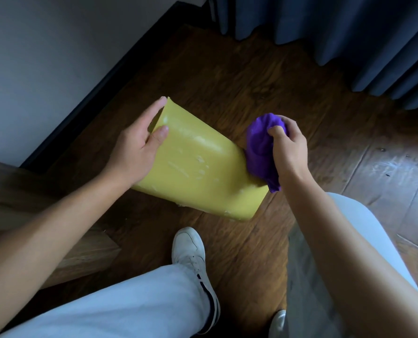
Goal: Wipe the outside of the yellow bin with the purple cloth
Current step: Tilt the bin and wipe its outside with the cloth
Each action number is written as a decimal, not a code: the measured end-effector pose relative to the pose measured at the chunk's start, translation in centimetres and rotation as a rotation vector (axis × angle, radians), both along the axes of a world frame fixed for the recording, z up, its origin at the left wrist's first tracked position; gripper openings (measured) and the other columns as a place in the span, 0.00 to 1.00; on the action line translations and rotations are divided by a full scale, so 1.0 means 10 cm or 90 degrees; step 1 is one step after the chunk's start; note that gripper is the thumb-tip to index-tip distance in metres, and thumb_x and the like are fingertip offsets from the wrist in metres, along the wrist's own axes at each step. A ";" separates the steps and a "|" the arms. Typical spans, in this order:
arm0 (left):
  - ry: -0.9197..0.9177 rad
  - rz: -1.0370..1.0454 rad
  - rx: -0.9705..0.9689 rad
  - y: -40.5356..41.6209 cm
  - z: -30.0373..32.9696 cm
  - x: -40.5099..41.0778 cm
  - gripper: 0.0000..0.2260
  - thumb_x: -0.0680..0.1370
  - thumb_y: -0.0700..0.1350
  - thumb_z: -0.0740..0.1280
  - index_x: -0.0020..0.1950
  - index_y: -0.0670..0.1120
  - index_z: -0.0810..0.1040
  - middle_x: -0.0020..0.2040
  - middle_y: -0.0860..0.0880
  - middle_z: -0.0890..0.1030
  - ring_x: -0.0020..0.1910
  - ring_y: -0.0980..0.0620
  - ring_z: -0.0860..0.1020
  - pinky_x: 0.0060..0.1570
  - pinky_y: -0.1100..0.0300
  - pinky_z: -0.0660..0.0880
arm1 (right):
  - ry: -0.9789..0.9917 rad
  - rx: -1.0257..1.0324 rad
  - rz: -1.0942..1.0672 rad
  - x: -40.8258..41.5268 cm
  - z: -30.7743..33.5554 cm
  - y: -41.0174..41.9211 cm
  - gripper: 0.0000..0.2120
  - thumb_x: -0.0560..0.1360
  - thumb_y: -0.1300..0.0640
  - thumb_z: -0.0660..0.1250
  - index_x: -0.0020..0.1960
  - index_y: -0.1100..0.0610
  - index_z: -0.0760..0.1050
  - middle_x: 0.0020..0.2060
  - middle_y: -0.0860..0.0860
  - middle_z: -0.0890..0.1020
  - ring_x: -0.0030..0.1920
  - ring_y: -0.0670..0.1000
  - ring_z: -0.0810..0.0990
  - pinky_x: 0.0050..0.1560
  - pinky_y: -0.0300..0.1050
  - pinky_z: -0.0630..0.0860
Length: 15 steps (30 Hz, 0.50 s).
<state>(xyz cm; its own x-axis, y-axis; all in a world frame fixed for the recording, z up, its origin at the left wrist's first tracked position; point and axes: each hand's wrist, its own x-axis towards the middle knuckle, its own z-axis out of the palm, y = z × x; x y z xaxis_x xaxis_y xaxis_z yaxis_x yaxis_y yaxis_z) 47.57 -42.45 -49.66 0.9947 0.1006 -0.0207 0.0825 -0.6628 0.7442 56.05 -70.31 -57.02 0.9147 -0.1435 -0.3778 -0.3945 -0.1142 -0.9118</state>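
One yellow bin (pixel 198 164), tilted, is gripped by one left hand (pixel 134 145) at nine o'clock; one right hand (pixel 288 147) clutches one bunched purple cloth (pixel 261 152) at three o'clock.

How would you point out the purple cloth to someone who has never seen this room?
Over the brown wooden floor, find the yellow bin tipped on its side. Against its right-hand side, the right hand grips the bunched purple cloth, the only purple thing here.
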 end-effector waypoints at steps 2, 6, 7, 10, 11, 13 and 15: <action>-0.025 0.015 0.006 -0.03 0.02 0.06 0.21 0.86 0.53 0.61 0.79 0.63 0.63 0.57 0.57 0.84 0.44 0.60 0.84 0.38 0.66 0.80 | -0.022 -0.013 0.043 0.00 0.02 0.03 0.16 0.75 0.49 0.64 0.60 0.37 0.80 0.53 0.39 0.84 0.54 0.45 0.82 0.54 0.47 0.80; 0.020 0.033 -0.031 -0.01 0.04 0.10 0.22 0.85 0.52 0.62 0.78 0.67 0.63 0.44 0.35 0.83 0.40 0.29 0.79 0.38 0.33 0.78 | -0.065 -0.042 0.115 -0.09 0.02 0.12 0.17 0.77 0.51 0.63 0.64 0.39 0.79 0.52 0.37 0.82 0.51 0.37 0.80 0.49 0.40 0.76; 0.033 0.016 -0.046 0.01 0.02 0.10 0.23 0.85 0.52 0.62 0.78 0.67 0.62 0.46 0.33 0.82 0.42 0.29 0.80 0.41 0.33 0.79 | -0.086 -0.053 0.124 -0.11 0.04 0.14 0.18 0.78 0.53 0.63 0.65 0.40 0.78 0.52 0.36 0.82 0.50 0.34 0.79 0.49 0.38 0.75; 0.071 -0.043 -0.106 0.03 -0.06 0.10 0.26 0.83 0.51 0.62 0.80 0.61 0.61 0.58 0.55 0.85 0.59 0.53 0.83 0.58 0.54 0.82 | -0.211 -0.076 0.149 -0.09 0.21 0.24 0.19 0.78 0.57 0.64 0.67 0.45 0.79 0.56 0.40 0.83 0.54 0.38 0.79 0.55 0.43 0.77; 0.072 -0.045 -0.112 0.01 -0.10 0.10 0.26 0.83 0.51 0.62 0.80 0.60 0.61 0.62 0.60 0.82 0.62 0.59 0.81 0.59 0.62 0.79 | -0.258 -0.066 0.162 -0.07 0.29 0.31 0.20 0.78 0.57 0.64 0.68 0.46 0.78 0.59 0.42 0.83 0.57 0.41 0.80 0.58 0.46 0.78; 0.043 -0.029 -0.096 -0.09 -0.13 0.12 0.24 0.84 0.50 0.61 0.80 0.60 0.62 0.65 0.62 0.79 0.64 0.63 0.79 0.59 0.69 0.75 | -0.343 -0.044 0.188 -0.05 0.45 0.52 0.20 0.79 0.58 0.64 0.71 0.49 0.77 0.64 0.46 0.82 0.63 0.46 0.80 0.63 0.51 0.78; -0.013 -0.021 -0.066 -0.17 -0.15 0.14 0.23 0.86 0.47 0.61 0.81 0.54 0.64 0.68 0.61 0.77 0.67 0.64 0.76 0.62 0.71 0.71 | -0.411 -0.060 0.216 -0.07 0.53 0.77 0.21 0.80 0.59 0.65 0.73 0.54 0.76 0.68 0.51 0.81 0.69 0.50 0.78 0.69 0.53 0.74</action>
